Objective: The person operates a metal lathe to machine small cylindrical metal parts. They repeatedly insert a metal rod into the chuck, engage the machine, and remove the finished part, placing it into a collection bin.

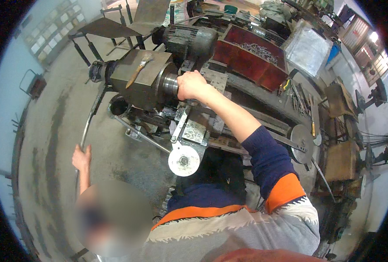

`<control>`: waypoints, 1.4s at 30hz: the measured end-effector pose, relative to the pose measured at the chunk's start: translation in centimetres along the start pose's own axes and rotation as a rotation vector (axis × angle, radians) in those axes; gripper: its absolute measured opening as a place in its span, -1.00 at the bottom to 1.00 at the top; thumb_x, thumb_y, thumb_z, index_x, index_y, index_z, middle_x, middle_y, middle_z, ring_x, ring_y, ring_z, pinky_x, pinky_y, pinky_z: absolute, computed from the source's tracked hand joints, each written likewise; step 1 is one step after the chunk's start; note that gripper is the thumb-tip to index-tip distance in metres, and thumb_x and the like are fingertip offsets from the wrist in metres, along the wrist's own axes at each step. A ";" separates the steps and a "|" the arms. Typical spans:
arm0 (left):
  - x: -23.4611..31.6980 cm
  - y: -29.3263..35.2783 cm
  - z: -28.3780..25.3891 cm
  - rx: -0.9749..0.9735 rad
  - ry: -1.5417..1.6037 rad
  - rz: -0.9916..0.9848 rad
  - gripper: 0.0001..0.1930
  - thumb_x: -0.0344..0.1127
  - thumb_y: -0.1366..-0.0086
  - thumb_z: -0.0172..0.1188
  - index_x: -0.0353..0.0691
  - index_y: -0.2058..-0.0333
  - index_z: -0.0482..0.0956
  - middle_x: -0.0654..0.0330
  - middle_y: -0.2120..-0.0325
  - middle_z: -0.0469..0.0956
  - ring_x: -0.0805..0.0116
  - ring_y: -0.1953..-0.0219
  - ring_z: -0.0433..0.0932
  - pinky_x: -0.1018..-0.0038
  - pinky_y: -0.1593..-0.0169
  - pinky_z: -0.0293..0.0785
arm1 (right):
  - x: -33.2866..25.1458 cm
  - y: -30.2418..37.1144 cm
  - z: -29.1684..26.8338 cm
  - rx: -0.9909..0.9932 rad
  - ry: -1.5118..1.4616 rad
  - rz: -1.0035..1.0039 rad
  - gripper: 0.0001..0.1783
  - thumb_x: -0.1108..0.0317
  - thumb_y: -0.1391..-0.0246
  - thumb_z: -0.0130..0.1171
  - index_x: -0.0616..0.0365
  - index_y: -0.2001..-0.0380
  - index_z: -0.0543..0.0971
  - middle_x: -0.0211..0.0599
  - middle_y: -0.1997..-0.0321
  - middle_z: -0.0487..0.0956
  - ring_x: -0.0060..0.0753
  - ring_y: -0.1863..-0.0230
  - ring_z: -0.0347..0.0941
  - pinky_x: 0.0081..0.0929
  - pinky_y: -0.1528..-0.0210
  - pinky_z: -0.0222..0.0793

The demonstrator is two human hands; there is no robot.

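Observation:
My left hand [82, 158] is wrapped round a long metal lever [89, 122], which runs up to the left end of a lathe's headstock [132, 89]. My right arm reaches across the machine. The right hand [191, 85] is closed at the shiny spindle chuck [170, 84] on the headstock's right side; its fingertips, and whatever they grip, are hidden. On top of the headstock lies a wooden-handled brush [139, 71]. Nearer to me is the cross slide with a white round dial plate [184, 160] and a metal crank bar [146, 136].
Behind the headstock sits a dark motor [189, 40]. A red box [250, 56] holds many small metal pieces. Pliers [285, 86] and several slim tools lie to the right, near a round handwheel [301, 142]. A metal chair [111, 30] stands far left. A blurred patch covers the lower left.

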State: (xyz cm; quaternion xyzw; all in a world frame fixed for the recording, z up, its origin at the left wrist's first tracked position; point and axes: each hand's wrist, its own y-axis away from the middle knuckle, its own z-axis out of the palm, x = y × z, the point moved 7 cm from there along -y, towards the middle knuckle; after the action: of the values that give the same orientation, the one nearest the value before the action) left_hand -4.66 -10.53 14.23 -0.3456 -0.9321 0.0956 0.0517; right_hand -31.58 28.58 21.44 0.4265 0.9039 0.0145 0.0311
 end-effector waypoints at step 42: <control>38.1 18.0 -10.8 -0.662 1.426 1.098 -0.83 -0.47 -0.05 0.17 -0.36 0.33 0.57 0.13 0.30 0.57 0.38 0.19 0.52 0.50 0.07 0.37 | 5.1 20.8 0.4 0.593 -0.758 -0.222 -0.51 0.20 0.47 0.09 0.12 0.31 0.60 -0.19 0.14 0.54 -0.15 0.24 0.37 -0.34 0.15 0.31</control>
State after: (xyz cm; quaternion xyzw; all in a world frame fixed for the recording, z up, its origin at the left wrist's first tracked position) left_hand -20.23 29.29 22.04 -0.7082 -0.3690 -0.3944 0.4547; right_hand -18.73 45.74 21.90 0.2934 0.8341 -0.4029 0.2364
